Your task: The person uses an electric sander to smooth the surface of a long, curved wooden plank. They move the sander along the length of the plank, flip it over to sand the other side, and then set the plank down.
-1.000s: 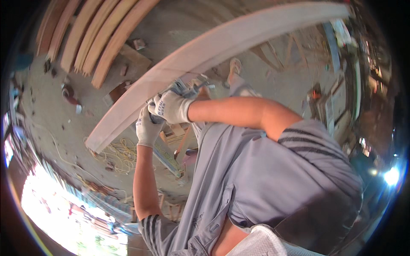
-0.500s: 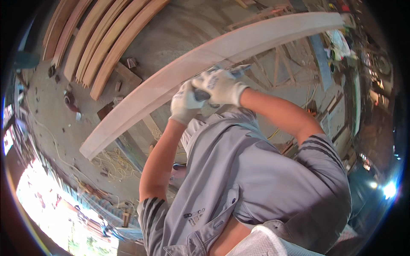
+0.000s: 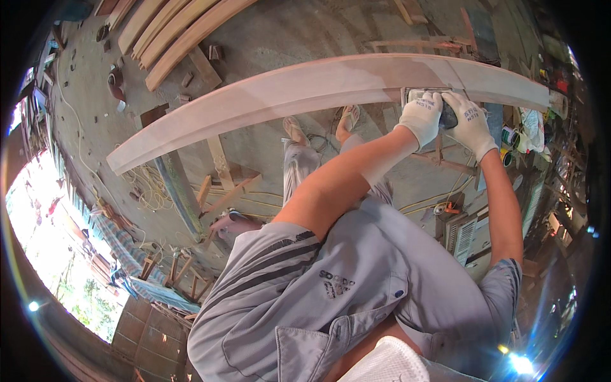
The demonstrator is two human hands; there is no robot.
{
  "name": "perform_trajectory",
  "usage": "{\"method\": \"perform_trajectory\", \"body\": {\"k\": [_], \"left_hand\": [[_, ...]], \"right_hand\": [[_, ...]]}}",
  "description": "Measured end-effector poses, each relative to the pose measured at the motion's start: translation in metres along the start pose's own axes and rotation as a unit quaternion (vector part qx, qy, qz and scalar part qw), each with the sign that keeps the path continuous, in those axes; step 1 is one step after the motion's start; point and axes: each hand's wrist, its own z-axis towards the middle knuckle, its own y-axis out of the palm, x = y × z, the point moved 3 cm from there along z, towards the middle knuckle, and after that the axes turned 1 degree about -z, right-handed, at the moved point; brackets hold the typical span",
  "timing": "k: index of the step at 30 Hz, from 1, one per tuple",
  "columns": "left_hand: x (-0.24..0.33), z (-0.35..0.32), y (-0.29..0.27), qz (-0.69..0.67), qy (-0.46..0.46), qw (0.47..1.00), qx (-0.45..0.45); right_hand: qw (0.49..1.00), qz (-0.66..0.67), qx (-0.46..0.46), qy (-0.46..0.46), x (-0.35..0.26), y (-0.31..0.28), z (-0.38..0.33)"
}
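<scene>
A long pale wooden plank [image 3: 305, 89] runs across the view, resting on supports above a concrete floor. Both my hands wear white work gloves and sit together on the plank near its right end. My left hand [image 3: 422, 118] and my right hand [image 3: 472, 122] press down on a small dark sanding block [image 3: 448, 114]. A pale sheet at the block's left edge lies flat on the wood. Most of the block is hidden under the gloves. My feet in sandals [image 3: 349, 118] stand on the floor just below the plank.
More planks [image 3: 172, 32] lie stacked at the upper left. Wooden supports and offcuts [image 3: 219, 184] stand below the plank, with coiled cord [image 3: 149, 184] on the floor. Paint cans [image 3: 509, 137] and clutter fill the right side. Bright daylight comes in at the lower left.
Both hands have slid with the block along the plank from its left-middle part to near its right end. The view has swung with them.
</scene>
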Motion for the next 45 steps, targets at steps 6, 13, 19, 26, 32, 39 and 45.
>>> {"method": "perform_trajectory", "body": {"k": [6,13,19,26,32,39,45], "left_hand": [[-0.042,-0.043,-0.04,0.006,0.003,1.0,0.027],[-0.132,-0.154,-0.17,0.002,-0.093,0.996,-0.016],[-0.23,-0.252,-0.259,0.08,-0.108,0.991,0.013],[-0.25,-0.276,-0.301,0.112,-0.175,0.978,-0.024],[-0.197,-0.213,-0.233,0.067,-0.089,0.994,-0.002],[-0.085,-0.096,-0.123,0.0,-0.056,0.998,-0.008],[0.029,0.031,0.011,-0.043,0.048,0.998,-0.008]], "right_hand": [[0.998,0.03,0.033,-0.042,-0.076,0.0,0.019],[0.991,0.092,0.028,-0.097,-0.235,0.036,0.069],[0.985,0.061,0.011,-0.158,-0.393,0.053,0.118],[0.985,0.053,-0.01,-0.164,-0.447,0.054,0.135],[0.991,0.045,0.004,-0.126,-0.341,0.049,0.104],[0.997,0.046,-0.044,-0.054,-0.152,0.019,0.052],[0.999,0.04,-0.003,-0.003,0.04,-0.012,-0.01]]}}
